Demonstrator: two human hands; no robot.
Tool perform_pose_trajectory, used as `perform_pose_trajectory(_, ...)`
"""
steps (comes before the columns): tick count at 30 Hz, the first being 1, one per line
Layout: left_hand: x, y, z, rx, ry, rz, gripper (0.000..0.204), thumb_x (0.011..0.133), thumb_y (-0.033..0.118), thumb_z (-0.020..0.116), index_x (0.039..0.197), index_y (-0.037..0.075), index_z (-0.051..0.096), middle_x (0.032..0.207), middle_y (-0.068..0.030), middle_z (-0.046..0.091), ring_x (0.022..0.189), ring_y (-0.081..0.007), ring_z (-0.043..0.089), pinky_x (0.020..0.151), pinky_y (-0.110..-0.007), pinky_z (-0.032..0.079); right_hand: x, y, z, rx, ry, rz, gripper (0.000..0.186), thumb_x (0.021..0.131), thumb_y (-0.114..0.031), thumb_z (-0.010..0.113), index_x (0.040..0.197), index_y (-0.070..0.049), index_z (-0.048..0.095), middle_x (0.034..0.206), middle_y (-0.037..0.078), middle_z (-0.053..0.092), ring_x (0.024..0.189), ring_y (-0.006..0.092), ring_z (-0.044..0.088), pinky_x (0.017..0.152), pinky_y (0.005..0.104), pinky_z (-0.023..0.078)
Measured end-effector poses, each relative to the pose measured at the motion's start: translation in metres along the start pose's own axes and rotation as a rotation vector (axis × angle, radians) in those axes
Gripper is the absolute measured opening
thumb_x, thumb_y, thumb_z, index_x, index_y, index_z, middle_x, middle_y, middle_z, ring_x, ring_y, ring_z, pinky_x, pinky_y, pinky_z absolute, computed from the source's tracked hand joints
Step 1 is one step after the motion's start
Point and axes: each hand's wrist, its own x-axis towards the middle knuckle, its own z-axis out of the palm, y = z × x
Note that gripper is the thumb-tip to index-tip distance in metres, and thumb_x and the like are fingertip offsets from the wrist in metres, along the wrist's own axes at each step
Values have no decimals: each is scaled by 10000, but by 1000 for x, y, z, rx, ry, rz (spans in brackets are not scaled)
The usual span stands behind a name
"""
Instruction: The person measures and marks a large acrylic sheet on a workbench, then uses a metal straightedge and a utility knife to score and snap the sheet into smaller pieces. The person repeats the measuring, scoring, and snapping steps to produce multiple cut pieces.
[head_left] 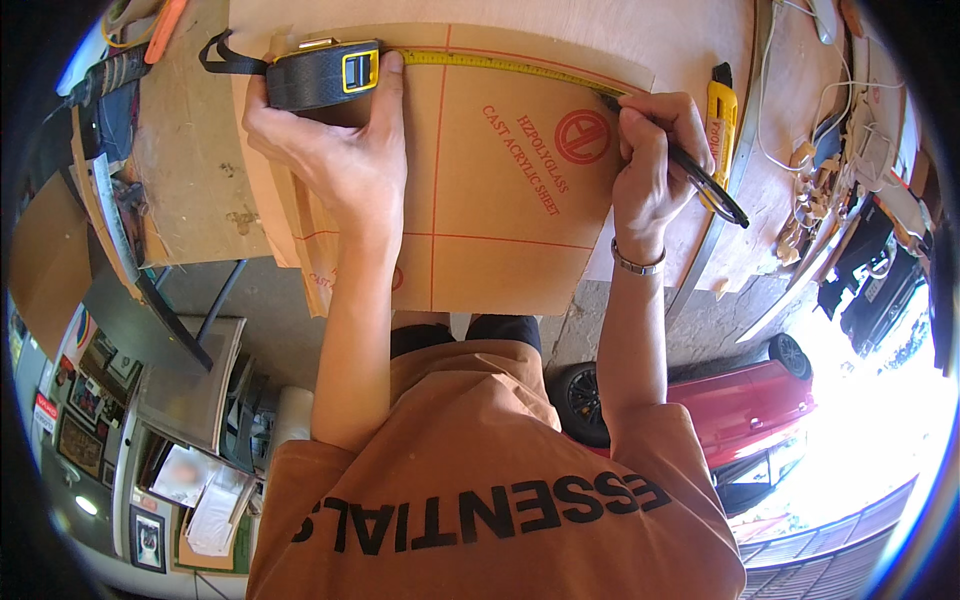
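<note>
My left hand (345, 165) is closed around a black and yellow tape measure (318, 82) with a black wrist strap, near the far left corner of a brown paper-faced sheet (510, 255). Its yellow blade (490, 64) stretches rightward along the sheet's far edge. In my right hand (652, 150) is a black pen (712, 188), its back end sticking out beyond the knuckles. The fingers of that hand meet near the right end of the blade, and the pen's tip is hard to make out. Red lines and red print mark the sheet.
A yellow utility knife (722, 105) lies right of my right hand, beside a long metal straightedge (735, 190). Scraps and a white cable (765, 130) are farther right on the wooden table (195, 150). A red car (735, 405) stands behind at right; shelves and frames fill the left.
</note>
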Motion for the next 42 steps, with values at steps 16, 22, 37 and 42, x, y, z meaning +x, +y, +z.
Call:
perform_pose_trajectory(16, 0, 5, 0, 140, 20, 48, 859, 767, 207, 947, 1329, -106, 378, 1170, -165, 483, 1076, -227, 524, 981, -351, 454, 0, -1, 1, -44, -3, 0, 70, 829, -20, 613, 814, 23, 666, 732, 59, 665, 639, 100, 551, 620, 247, 449)
perform_pose_trajectory(22, 0, 5, 0, 160, 31, 72, 860, 761, 212, 950, 1325, -103, 383, 1178, -169, 488, 1075, -231, 532, 974, -351, 460, 0, -1, 1, -17, -1, 7, 73, 832, -27, 615, 822, 22, 668, 743, 60, 666, 646, 98, 548, 626, 246, 445)
perform_pose_trajectory(37, 0, 5, 0, 151, 30, 43, 854, 756, 204, 954, 1313, -105, 385, 1168, -169, 490, 1074, -227, 530, 980, -347, 457, 0, -1, 2, 2, 6, 8, 66, 834, -23, 628, 817, 26, 670, 727, 44, 653, 638, 85, 537, 614, 235, 433)
perform_pose_trajectory(42, 0, 5, 0, 159, 22, 49, 856, 757, 203, 953, 1313, -104, 379, 1165, -168, 492, 1079, -229, 528, 990, -347, 451, 0, -1, 1, -16, 6, 12, 68, 835, -27, 631, 820, 23, 674, 707, 44, 649, 627, 85, 540, 602, 235, 435)
